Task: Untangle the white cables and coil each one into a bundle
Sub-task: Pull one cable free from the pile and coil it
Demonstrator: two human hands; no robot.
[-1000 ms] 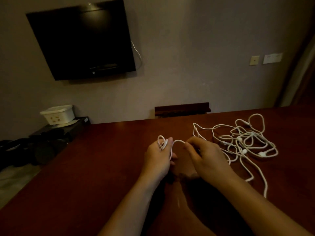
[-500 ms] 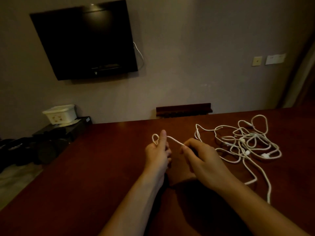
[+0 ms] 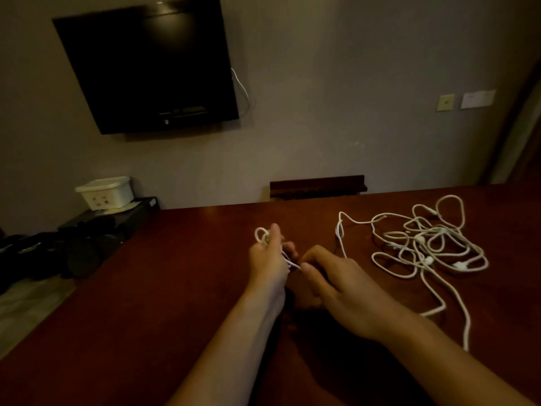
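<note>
A tangle of white cables (image 3: 430,244) lies on the dark red table (image 3: 146,303) at the right. One white cable (image 3: 341,238) runs from the tangle toward my hands. My left hand (image 3: 268,259) holds small loops of that cable (image 3: 260,234) wound round its fingers. My right hand (image 3: 339,285) pinches the same cable just right of the left hand, with a short taut piece between the two hands.
A black TV (image 3: 146,68) hangs on the wall. A white box (image 3: 104,191) sits on a black stand at the left, with dark objects (image 3: 58,253) on the floor. A wooden chair back (image 3: 317,186) shows behind the table's far edge.
My right hand has dropped lower and nearer to the left hand, bringing the cable down past the left fingers. The stretch of cable between the hands is shorter now.
</note>
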